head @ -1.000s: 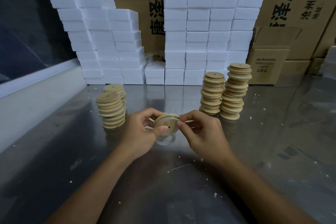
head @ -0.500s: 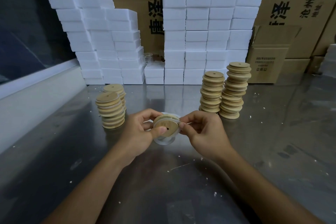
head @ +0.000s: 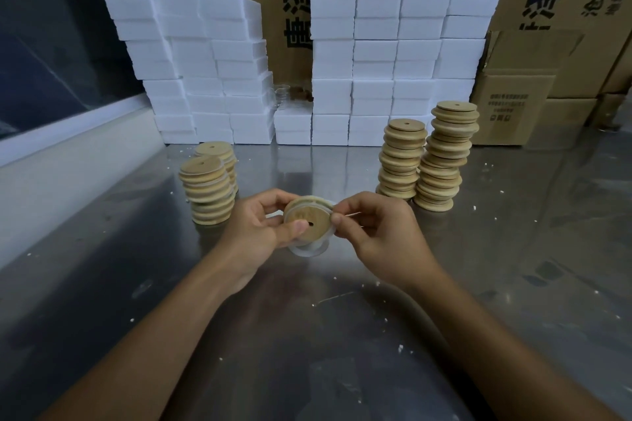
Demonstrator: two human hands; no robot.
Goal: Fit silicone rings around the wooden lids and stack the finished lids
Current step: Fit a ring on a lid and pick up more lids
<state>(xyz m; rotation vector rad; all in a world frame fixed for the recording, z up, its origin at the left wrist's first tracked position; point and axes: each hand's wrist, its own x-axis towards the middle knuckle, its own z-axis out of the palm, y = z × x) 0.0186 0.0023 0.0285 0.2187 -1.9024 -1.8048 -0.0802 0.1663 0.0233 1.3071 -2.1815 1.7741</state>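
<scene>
Table (head: 136, 284): hands (head: 260, 229) still gripping lid (head: 309, 220).

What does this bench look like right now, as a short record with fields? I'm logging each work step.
surface: metal table with white crumbs
left hand: grips the wooden lid, thumb on its face
right hand: pinches the lid's right edge, working the clear silicone ring
ring state: partly on, a loop hangs below the lid
left stacks: two, short
right stacks: two, taller, leaning a little
behind: white foam blocks, cardboard boxes
</scene>
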